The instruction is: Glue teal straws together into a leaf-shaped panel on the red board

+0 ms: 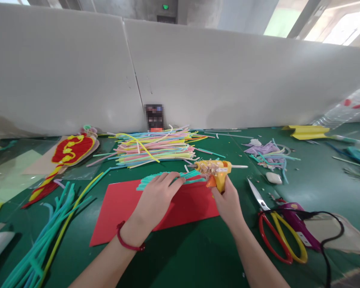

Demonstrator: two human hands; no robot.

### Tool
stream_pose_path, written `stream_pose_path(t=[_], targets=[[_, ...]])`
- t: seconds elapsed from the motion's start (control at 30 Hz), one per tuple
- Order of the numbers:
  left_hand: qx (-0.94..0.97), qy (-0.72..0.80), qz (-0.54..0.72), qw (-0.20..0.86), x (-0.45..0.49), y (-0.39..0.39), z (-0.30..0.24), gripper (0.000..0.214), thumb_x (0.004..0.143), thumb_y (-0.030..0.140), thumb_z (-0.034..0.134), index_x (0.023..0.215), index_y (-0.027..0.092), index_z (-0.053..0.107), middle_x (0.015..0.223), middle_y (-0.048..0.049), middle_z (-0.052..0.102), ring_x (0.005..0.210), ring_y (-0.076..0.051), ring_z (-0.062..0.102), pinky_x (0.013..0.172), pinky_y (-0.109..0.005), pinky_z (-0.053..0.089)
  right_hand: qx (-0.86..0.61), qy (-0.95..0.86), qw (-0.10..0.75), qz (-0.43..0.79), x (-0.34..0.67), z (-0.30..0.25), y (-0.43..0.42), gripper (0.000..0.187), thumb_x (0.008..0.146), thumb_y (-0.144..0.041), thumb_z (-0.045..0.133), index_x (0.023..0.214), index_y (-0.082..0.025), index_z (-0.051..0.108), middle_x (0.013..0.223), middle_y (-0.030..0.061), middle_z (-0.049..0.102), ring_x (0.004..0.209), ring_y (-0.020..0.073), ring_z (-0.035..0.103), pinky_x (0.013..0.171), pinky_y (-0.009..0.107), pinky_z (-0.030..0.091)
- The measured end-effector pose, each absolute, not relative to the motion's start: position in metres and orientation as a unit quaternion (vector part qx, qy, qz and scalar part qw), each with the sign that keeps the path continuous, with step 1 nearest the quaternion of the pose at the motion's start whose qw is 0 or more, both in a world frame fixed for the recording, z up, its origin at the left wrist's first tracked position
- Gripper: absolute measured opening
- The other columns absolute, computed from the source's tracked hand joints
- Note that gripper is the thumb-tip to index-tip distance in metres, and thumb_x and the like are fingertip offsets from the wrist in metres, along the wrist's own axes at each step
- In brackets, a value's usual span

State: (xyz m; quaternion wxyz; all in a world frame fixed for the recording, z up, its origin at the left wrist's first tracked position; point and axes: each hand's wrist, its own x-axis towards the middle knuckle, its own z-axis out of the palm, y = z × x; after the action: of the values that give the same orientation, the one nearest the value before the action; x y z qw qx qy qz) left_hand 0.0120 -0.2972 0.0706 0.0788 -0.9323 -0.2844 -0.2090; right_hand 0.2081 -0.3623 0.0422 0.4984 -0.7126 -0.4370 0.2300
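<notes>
A red card sheet (195,204) lies on the green table (180,256) in front of me. A fan of teal straws (156,179) rests along its far edge. My left hand (156,198), with a red cord at the wrist, lies flat on those straws, fingers spread. My right hand (228,204) is closed round the handle of a yellow glue gun (217,170). The gun's nozzle points left and sits at the right end of the teal straws.
A pile of pastel straws (154,148) lies behind the card. Long teal and yellow straws (45,236) lie at the left, near a red and yellow ornament (70,150). Red-and-yellow scissors (273,228), a purple tool (297,222) and a black cable (327,248) are at the right.
</notes>
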Motion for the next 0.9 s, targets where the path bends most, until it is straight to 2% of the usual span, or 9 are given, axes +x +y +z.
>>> stream_pose_path(t=[0.07,0.2,0.37,0.57,0.9], targets=[[-0.927,-0.294,-0.216,0.083,0.011,-0.296,0.071,0.037,0.084,-0.003,0.040,0.107,0.018,0.059,0.105,-0.0067,0.064,0.089,-0.020,0.062,0.073,-0.033,0.053,-0.723,-0.411,0.504,0.232,0.212,0.045,-0.362,0.029,0.070,-0.038,0.057,0.090,-0.017,0.057,0.065,-0.0001,0.060,0.053,0.0149,0.051,0.050,0.027,0.042],[-0.921,-0.305,-0.225,0.090,0.009,-0.294,0.071,0.035,0.084,-0.003,0.041,0.106,0.017,0.059,0.105,-0.0066,0.064,0.090,-0.021,0.061,0.074,-0.033,0.053,-0.747,-0.367,0.498,0.242,0.214,0.052,-0.363,0.043,0.063,-0.051,0.069,0.088,-0.019,0.055,0.057,-0.0053,0.052,0.047,0.0127,0.046,0.047,0.027,0.040],[-0.922,-0.307,-0.217,0.094,0.008,-0.294,0.070,0.034,0.085,-0.001,0.041,0.107,0.017,0.060,0.106,-0.0066,0.064,0.090,-0.021,0.061,0.075,-0.034,0.053,-0.788,-0.403,0.415,0.210,0.213,0.056,-0.364,0.051,0.055,-0.060,0.071,0.081,-0.020,0.053,0.061,-0.0045,0.051,0.053,0.0127,0.045,0.050,0.026,0.039],[-0.913,-0.319,-0.236,0.093,0.007,-0.293,0.069,0.031,0.088,0.001,0.041,0.108,0.017,0.060,0.105,-0.0065,0.064,0.090,-0.020,0.061,0.075,-0.034,0.052,-0.793,-0.446,0.377,0.173,0.217,0.050,-0.365,0.034,0.067,-0.054,0.059,0.076,-0.023,0.046,0.057,-0.0055,0.048,0.048,0.0122,0.042,0.047,0.025,0.035],[-0.904,-0.324,-0.267,0.079,0.007,-0.293,0.072,0.027,0.091,0.006,0.039,0.106,0.015,0.060,0.101,-0.0068,0.065,0.087,-0.019,0.061,0.075,-0.034,0.052,-0.780,-0.492,0.353,0.159,0.217,0.041,-0.363,0.023,0.066,-0.041,0.055,0.073,-0.024,0.041,0.057,-0.0049,0.048,0.050,0.0140,0.047,0.048,0.025,0.036]])
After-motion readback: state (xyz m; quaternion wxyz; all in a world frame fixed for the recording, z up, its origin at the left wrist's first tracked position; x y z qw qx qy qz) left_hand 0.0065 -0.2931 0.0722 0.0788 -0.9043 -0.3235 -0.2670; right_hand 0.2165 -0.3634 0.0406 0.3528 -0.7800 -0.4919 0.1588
